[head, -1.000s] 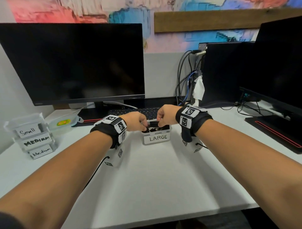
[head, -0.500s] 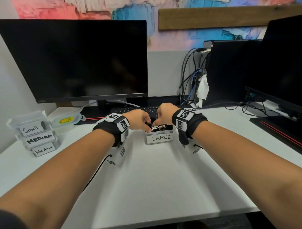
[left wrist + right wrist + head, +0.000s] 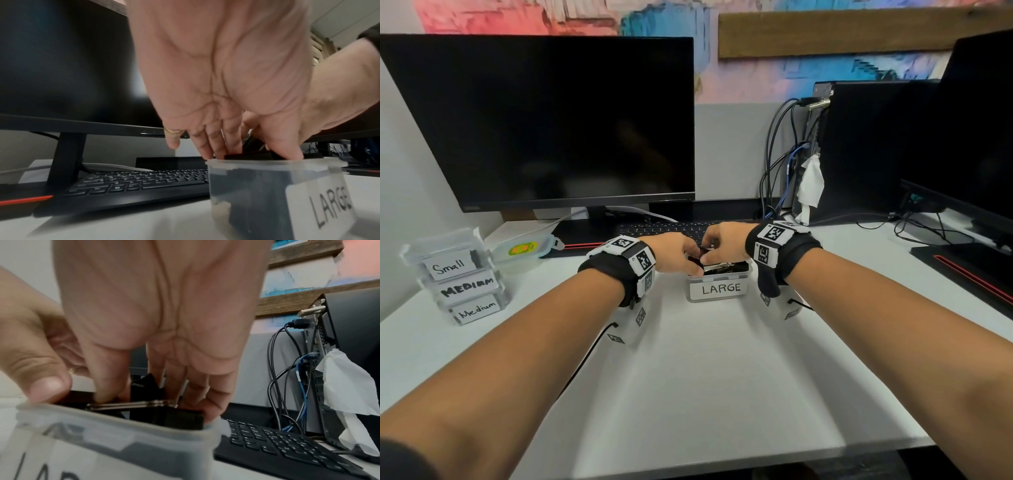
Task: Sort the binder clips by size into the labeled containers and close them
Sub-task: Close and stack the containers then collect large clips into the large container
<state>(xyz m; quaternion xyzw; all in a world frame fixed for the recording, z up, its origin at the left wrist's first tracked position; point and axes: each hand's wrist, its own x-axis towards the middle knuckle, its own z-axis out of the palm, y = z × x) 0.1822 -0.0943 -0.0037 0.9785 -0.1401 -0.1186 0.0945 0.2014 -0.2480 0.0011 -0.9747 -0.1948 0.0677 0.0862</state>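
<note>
The clear LARGE container point(image 3: 717, 287) stands open mid-table, filled with black binder clips point(image 3: 726, 266). Both hands meet over its mouth. My left hand point(image 3: 251, 155) reaches in from the left, with fingers point(image 3: 213, 152) and thumb pinching a black binder clip point(image 3: 252, 156) at the rim of the LARGE container point(image 3: 267, 164). My right hand point(image 3: 148, 395) comes from the right, its thumb and fingers point(image 3: 193, 391) gripping an upright black clip point(image 3: 144, 388) above silver handles point(image 3: 131, 404). The clips lower in the tub are hidden.
Closed containers labeled Small point(image 3: 448, 265), MEDIUM point(image 3: 467, 291) and Medium point(image 3: 477, 311) are stacked at the far left. A loose lid point(image 3: 524, 248) lies behind them. A keyboard point(image 3: 671, 228) and monitor point(image 3: 551, 120) sit behind the tub; a computer tower point(image 3: 866, 147) and cables stand at right.
Both hands have stayed at the LARGE container, their fingertips drawing closer together over the clips. The container has not moved.
</note>
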